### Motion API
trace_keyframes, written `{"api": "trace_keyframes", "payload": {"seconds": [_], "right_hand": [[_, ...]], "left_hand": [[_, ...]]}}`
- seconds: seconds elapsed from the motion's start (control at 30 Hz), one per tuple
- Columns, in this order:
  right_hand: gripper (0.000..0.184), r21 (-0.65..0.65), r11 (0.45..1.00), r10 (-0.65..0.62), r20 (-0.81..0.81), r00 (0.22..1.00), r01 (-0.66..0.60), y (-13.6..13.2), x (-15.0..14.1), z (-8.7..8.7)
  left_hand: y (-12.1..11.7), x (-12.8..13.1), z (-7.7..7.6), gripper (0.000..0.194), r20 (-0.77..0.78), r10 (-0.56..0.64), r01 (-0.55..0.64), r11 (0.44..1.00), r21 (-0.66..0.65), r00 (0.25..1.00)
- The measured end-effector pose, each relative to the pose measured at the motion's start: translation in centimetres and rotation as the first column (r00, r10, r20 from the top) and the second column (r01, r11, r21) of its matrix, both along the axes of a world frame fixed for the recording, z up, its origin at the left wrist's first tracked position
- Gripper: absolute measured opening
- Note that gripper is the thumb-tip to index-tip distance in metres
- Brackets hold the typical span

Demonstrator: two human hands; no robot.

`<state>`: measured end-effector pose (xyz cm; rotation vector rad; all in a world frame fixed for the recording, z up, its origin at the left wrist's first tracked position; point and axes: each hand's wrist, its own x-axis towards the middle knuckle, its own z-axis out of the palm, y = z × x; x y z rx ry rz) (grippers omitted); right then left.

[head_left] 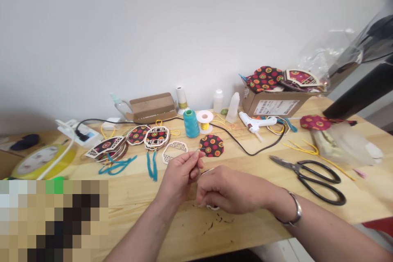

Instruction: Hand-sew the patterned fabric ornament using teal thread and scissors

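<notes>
Grip: your left hand (pixel 182 174) has fingertips together, contents indiscernible; your right hand (pixel 230 190) curls over the pale-rimmed patterned piece (pixel 213 207), its hold unclear. The piece looks light, stiff-rimmed, fragile; take its rim. Patterned disc (pixel 211 145) just beyond; scissors (pixel 299 167) well rightward; table's near edge (pixel 260 233) towards you.

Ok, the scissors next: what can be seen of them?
The scissors lie flat on the pale wooden table, off to the right of the right hand. The short, tapered blades look like grey metal, appear closed, and point left and slightly away from the person. A pivot joins them to two large, black, elongated handle loops, which spread apart toward the right. Neither hand touches them. A yellow cord runs close behind the farther loop; whether it touches is unclear.
</notes>
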<state>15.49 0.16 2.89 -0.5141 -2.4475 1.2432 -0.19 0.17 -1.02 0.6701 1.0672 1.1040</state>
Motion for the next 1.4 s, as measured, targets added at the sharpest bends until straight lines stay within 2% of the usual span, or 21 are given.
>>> {"api": "trace_keyframes", "payload": {"seconds": [0.17, 0.6, 0.8, 0.9, 0.97, 1.0, 1.07, 1.13, 1.2, 1.27, 1.33, 1.4], "right_hand": [[0.022, -0.122, 0.988, 0.092, 0.012, 0.996, -0.090, -0.3, -0.1, 0.0], [0.016, -0.188, 0.950, 0.260, 0.033, 0.965, -0.250, -0.3, -0.2, -0.8], [0.013, -0.212, 0.947, 0.262, 0.066, 0.963, -0.243, -0.2, -0.6, -1.4], [0.015, -0.216, 0.950, 0.247, 0.067, 0.967, -0.227, -0.2, -0.5, -1.4], [0.013, -0.272, 0.934, 0.251, 0.035, 0.967, -0.232, -0.1, -0.1, -1.1], [0.010, -0.340, 0.913, 0.244, 0.013, 0.970, -0.225, 0.0, 0.3, -0.8], [0.015, -0.493, 0.856, 0.156, -0.033, 0.987, -0.152, 0.5, 0.9, -0.3], [0.027, -0.570, 0.820, -0.088, -0.056, 0.995, 0.040, 1.4, 1.4, -0.1], [0.033, -0.577, 0.761, -0.403, -0.061, 0.913, 0.297, 2.4, 1.5, -0.4], [0.033, -0.628, 0.640, -0.595, -0.041, 0.802, 0.443, 3.3, 1.2, -0.9], [0.034, -0.728, 0.543, -0.620, -0.010, 0.785, 0.419, 3.7, 0.8, -1.4], [0.035, -0.803, 0.494, -0.573, -0.013, 0.819, 0.334, 3.6, 0.4, -1.8]], "left_hand": [[0.0, 0.1, 0.7, 0.025, -0.030, 0.002, -0.002, 1.000, -0.007, 1.000], [-0.2, 0.2, 0.4, 0.021, -0.084, -0.018, 0.026, 0.995, 0.096, 0.996], [-0.4, 0.1, 0.5, 0.019, 0.060, -0.083, 0.081, 0.996, 0.032, 0.995], [-0.3, 0.1, 0.6, 0.018, 0.080, -0.080, 0.077, 0.996, 0.038, 0.994], [-0.2, 0.0, 0.7, 0.018, 0.062, -0.064, 0.061, 0.997, 0.040, 0.996], [-0.2, 0.0, 0.7, 0.018, 0.045, -0.048, 0.046, 0.998, 0.041, 0.998], [-0.3, 0.1, 0.8, 0.019, 0.009, -0.015, 0.015, 0.999, 0.051, 1.000], [-0.4, 0.1, 0.8, 0.019, -0.038, 0.002, 0.001, 0.996, 0.089, 0.999], [-0.5, 0.2, 0.8, 0.019, -0.109, -0.001, 0.018, 0.988, 0.150, 0.994], [-0.7, 0.2, 0.8, 0.019, -0.201, -0.013, 0.054, 0.978, 0.203, 0.980], [-0.8, 0.2, 0.9, 0.021, -0.293, -0.028, 0.101, 0.967, 0.236, 0.956], [-0.9, 0.2, 1.1, 0.025, -0.385, -0.046, 0.155, 0.954, 0.257, 0.922]]}}
